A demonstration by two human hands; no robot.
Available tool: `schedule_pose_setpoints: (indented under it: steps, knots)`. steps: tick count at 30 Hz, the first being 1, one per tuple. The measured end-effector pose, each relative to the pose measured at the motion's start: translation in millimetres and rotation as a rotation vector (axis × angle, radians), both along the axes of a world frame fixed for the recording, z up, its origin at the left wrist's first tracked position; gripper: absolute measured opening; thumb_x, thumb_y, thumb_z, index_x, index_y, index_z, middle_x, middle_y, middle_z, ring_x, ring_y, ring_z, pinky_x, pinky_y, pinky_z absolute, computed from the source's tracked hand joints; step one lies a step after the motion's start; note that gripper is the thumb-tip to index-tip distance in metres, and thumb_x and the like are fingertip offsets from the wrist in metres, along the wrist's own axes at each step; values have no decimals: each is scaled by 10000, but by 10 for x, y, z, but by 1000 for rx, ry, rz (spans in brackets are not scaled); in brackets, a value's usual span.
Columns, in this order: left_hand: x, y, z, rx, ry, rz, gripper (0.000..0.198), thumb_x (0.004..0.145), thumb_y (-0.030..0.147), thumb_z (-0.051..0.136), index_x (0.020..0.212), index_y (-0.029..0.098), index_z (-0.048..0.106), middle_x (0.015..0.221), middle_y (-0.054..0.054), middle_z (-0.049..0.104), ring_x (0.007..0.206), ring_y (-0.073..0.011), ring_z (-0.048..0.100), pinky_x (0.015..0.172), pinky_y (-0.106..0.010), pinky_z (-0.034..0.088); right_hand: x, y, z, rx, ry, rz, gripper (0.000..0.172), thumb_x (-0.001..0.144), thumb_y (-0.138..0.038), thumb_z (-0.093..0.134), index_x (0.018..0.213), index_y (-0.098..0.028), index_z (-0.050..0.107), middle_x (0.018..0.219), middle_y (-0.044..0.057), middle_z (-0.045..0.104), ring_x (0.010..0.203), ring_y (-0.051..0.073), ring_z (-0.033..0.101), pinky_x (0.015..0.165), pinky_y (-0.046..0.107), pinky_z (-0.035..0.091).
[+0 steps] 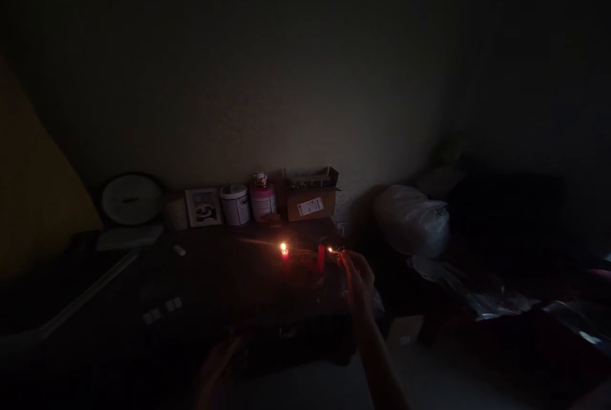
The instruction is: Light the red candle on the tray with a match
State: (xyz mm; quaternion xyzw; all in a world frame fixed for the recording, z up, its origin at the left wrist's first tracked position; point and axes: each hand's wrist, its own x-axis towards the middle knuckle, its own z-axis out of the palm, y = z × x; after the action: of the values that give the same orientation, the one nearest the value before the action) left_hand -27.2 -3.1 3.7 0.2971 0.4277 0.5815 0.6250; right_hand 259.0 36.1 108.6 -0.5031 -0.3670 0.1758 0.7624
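My right hand pinches a thin burning match, its small flame pointing left. Just left of that flame an unlit red candle stands upright on the dark table; a narrow gap seems to part the two. Farther left a shorter red candle burns with a bright flame. My left hand is low in the view, in front of the table edge, dim and smeared, so its fingers cannot be made out.
Along the wall stand a cardboard box, a pink-lidded tin with a figurine on top, a white tin, a panda picture and a round pale object. A stuffed white plastic bag sits to the right. The room is very dark.
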Motion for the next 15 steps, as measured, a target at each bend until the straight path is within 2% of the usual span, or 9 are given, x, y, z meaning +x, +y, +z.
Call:
schedule_pose_setpoints:
  steps: [8, 11, 15]
  knots:
    - [-22, 115, -149, -37, 14, 39, 380, 478, 367, 797, 824, 262, 681, 1002, -88, 733, 1113, -367, 564, 920, -483, 487, 34, 195, 9, -41, 4, -3, 261, 701, -433, 642, 740, -175, 650, 712, 7, 643, 711, 171, 593, 666, 285, 467]
    - [8, 145, -111, -82, -13, 25, 343, 509, 402, 779, 804, 261, 677, 956, -71, 745, 1079, -351, 591, 933, -472, 478, 34, 228, 32, -93, -15, -26, 249, 696, -424, 642, 760, -185, 672, 737, 14, 656, 727, 184, 596, 666, 292, 466]
    - [4, 185, -44, -151, -12, -17, 300, 508, 411, 775, 736, 247, 668, 903, -83, 754, 1061, -373, 598, 890, -480, 503, 19, 214, 45, -127, -33, -48, 220, 708, -409, 633, 763, -202, 678, 763, 19, 667, 763, 200, 604, 684, 304, 467]
